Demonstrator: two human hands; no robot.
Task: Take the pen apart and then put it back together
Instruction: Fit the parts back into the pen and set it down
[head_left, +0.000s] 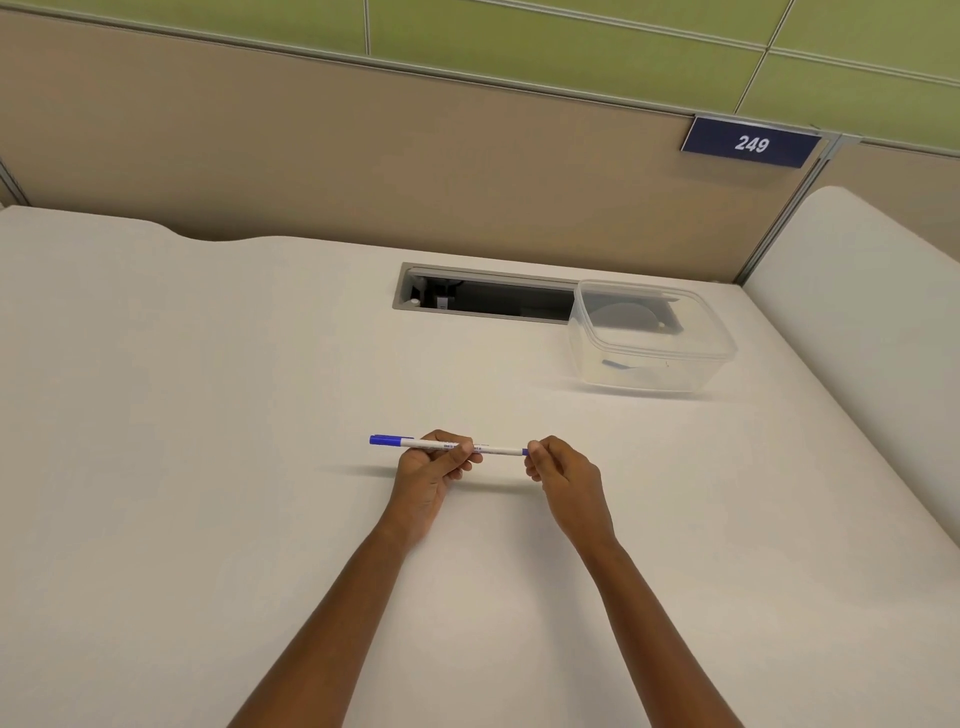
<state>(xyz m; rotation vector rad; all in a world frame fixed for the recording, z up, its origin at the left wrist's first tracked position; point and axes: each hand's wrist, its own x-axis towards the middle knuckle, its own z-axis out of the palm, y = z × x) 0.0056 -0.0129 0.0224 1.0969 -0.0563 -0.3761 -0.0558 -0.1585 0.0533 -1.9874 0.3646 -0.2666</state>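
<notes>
Head view: pen horizontal above counter, frame centre. Left hand grip curled round barrel; right hand grip pinching right tip; forearms extended forward.

Two bare arms are shown, cut off by the lower edge of the view. The left forearm and the right forearm are seen uncovered along all of their visible length, slender and smooth, and narrowed toward the wrists. The left hand and the right hand are likewise left bare. The fingers are seen to be slim. Whether sleeves are worn higher up cannot be told, since that part is hidden.
</notes>
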